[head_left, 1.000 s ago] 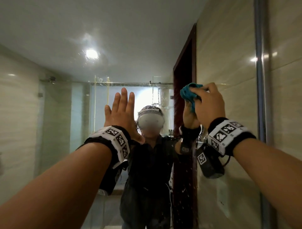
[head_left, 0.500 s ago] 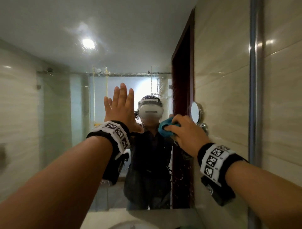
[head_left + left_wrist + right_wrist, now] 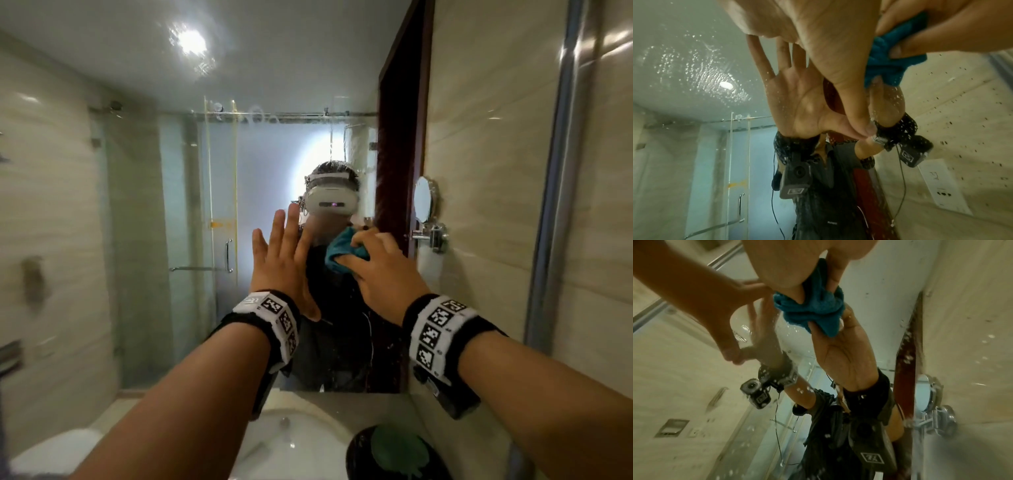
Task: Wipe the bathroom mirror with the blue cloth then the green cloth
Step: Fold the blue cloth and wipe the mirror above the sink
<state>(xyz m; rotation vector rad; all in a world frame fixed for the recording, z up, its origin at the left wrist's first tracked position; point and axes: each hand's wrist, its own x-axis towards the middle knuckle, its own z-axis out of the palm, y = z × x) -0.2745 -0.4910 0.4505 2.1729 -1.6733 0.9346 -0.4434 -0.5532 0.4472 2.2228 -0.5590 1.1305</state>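
On mirror (image 3: 144, 212), right hand (image 3: 378, 270) (gripping blue cloth (image 3: 342, 251)) lower; left hand (image 3: 282, 263) stays flat.

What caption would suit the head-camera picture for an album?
Right hand presses a bunched blue cloth to the bathroom mirror; left hand flat on the glass.

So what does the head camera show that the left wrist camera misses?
Only the head view shows the sink, the green cloth in a dark bowl, and the small round mirror. Only the left wrist view shows droplets speckling the bathroom mirror and the left palm reflected. Both show the left hand flat, and the right hand gripping the blue cloth.
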